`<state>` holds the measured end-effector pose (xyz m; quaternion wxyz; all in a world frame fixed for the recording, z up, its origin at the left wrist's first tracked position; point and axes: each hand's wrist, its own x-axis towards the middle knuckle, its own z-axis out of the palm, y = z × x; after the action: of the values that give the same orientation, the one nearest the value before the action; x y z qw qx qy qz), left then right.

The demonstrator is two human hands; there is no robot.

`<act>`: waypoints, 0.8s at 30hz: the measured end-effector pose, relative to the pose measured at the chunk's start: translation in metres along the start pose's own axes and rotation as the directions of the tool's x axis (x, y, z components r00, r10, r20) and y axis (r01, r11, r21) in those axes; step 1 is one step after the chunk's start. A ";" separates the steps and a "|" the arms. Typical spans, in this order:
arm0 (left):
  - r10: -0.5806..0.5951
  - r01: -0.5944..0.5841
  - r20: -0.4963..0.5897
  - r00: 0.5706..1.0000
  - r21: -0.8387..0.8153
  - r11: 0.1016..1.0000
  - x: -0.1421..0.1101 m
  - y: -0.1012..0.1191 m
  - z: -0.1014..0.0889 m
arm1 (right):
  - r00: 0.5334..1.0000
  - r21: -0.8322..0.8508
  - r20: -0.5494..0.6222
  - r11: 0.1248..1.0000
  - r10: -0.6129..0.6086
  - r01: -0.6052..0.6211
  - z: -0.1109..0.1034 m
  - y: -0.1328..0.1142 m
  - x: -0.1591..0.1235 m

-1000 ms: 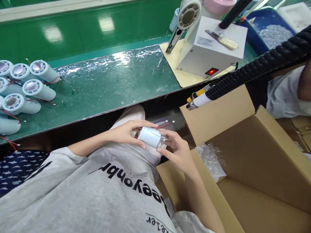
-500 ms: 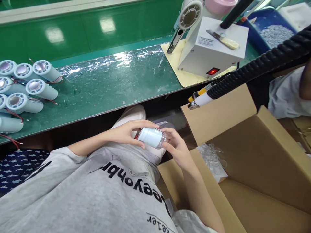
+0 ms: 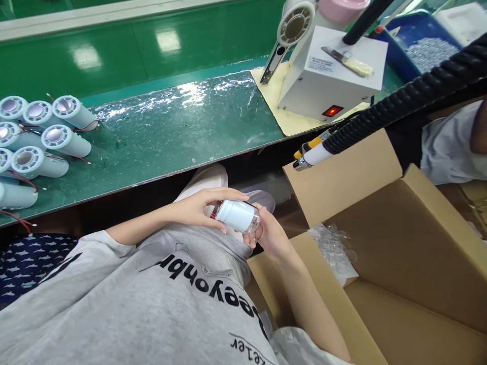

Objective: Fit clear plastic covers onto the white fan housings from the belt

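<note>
A light blue fan housing [image 3: 236, 215] lies sideways in front of my lap, with red wire at its left end. My left hand [image 3: 207, 207] is closed around that left end, thumb below and fingers above. Clear plastic [image 3: 255, 222], which looks like a cover, wraps the housing's right end. My right hand [image 3: 272, 234] is closed at this clear end, its fingers curled underneath and partly hidden.
Several light blue fan housings [image 3: 66, 139] with red wires stand on the green bench at left. A white box [image 3: 331, 76] with a lit red switch carries a knife [image 3: 346, 61]. A black hose [image 3: 403, 96] overhangs an open carton [image 3: 418, 243] holding clear plastic pieces [image 3: 335, 253].
My right hand has turned, and its fingers have moved from the upper side to beneath the clear end. The left hand and the housing have barely moved.
</note>
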<state>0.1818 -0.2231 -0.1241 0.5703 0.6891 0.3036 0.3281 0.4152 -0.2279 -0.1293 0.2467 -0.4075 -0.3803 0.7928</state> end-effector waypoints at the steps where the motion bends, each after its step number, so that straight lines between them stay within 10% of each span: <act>1: 0.006 -0.006 0.000 1.000 -0.002 1.000 0.000 -0.001 0.000 | 1.000 0.006 0.008 1.000 0.017 -0.017 0.001 -0.001 0.000; 12: -0.047 0.047 -0.011 0.999 0.026 0.999 -0.003 -0.001 0.002 | 0.950 0.037 0.208 0.968 0.235 -0.248 -0.006 0.009 0.004; 16: -0.157 0.155 -0.054 0.986 -0.044 0.987 -0.003 0.007 0.006 | 0.981 -0.248 0.039 0.949 -0.189 0.192 -0.011 0.017 -0.002; 19: -0.234 0.226 -0.065 0.970 -0.117 0.967 -0.004 0.010 0.007 | 0.763 -0.612 0.071 0.576 -0.642 0.542 -0.016 0.018 -0.006; 22: -0.267 0.262 -0.029 0.963 -0.121 0.958 -0.003 0.012 0.006 | 0.659 -0.698 0.264 0.331 -0.704 0.634 -0.019 0.017 -0.009; 24: -0.242 0.241 0.003 0.970 -0.100 0.965 -0.003 0.012 0.005 | 0.724 -0.657 0.230 0.445 -0.651 0.609 -0.020 0.015 -0.010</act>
<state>0.1840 -0.2304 -0.1127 0.6383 0.6161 0.3711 0.2743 0.4359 -0.2363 -0.1444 0.3614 -0.3196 -0.7640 0.4283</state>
